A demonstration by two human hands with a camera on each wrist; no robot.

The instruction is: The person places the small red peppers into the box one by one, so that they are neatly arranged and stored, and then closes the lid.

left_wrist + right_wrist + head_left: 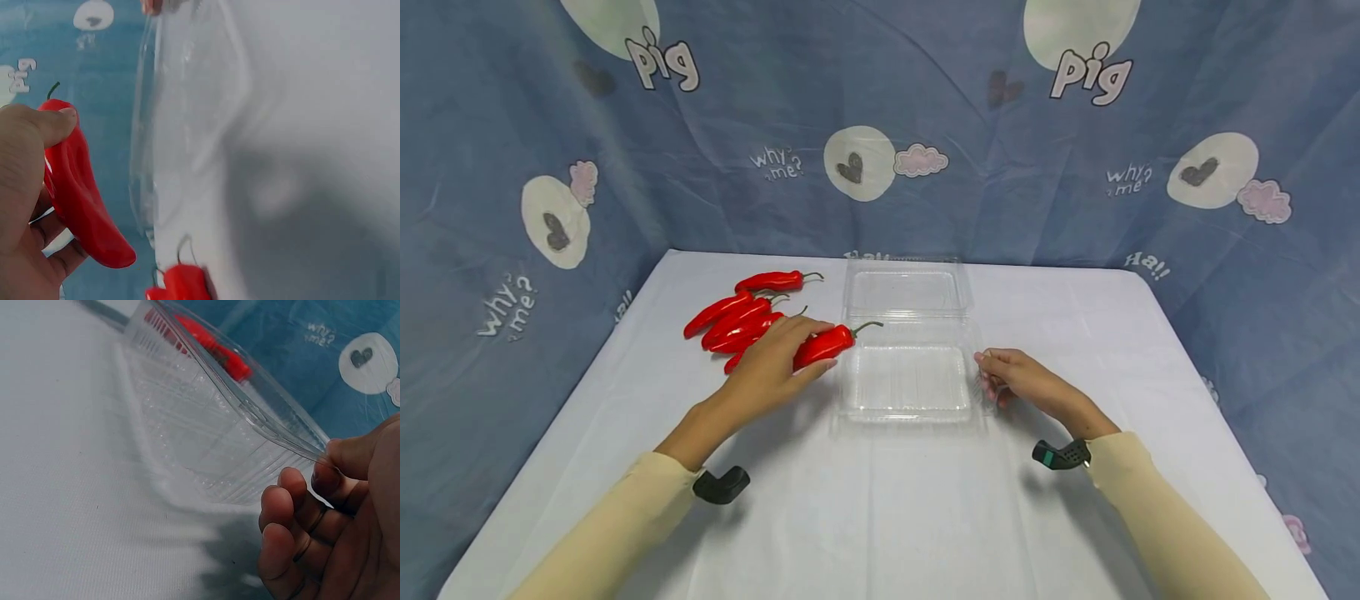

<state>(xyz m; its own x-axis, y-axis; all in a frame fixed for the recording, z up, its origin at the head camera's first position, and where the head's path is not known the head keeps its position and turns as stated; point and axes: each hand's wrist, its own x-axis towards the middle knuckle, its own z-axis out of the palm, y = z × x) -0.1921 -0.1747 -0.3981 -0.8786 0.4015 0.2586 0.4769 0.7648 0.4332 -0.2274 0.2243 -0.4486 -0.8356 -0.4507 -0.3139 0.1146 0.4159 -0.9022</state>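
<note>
1. The white-covered table (925,508) carried everything; a tug on its cover could, in my judgement, have shifted the lighter things.

2. The clear, ribbed plastic hinged box (910,379) lay open near the middle of the table, its lid (910,292) toward the far edge. It looked thin and light, so a knock on its left side would probably have skidded or tipped it.

3. Several glossy red, tapering peppers (721,315) lay overlapping toward the table's far left corner. A brush from the hand beside them might have rolled some apart.

4. The left hand (767,367) was curled round one pepper, thumb on one side and fingers on the other. A loose grip on that smooth skin would have risked a slip.

5. The right hand (1015,383), well apart from the left, pinched the box's right rim between thumb and forefinger. Too hard a squeeze or lift could have bent the rim.

6. The held glossy red pepper (829,343) hung by the box's left rim; carried too low, it would likely have struck that rim.

7. Its thin, curved green stem (868,325) pointed over the box and could have snagged the edge first.
</note>
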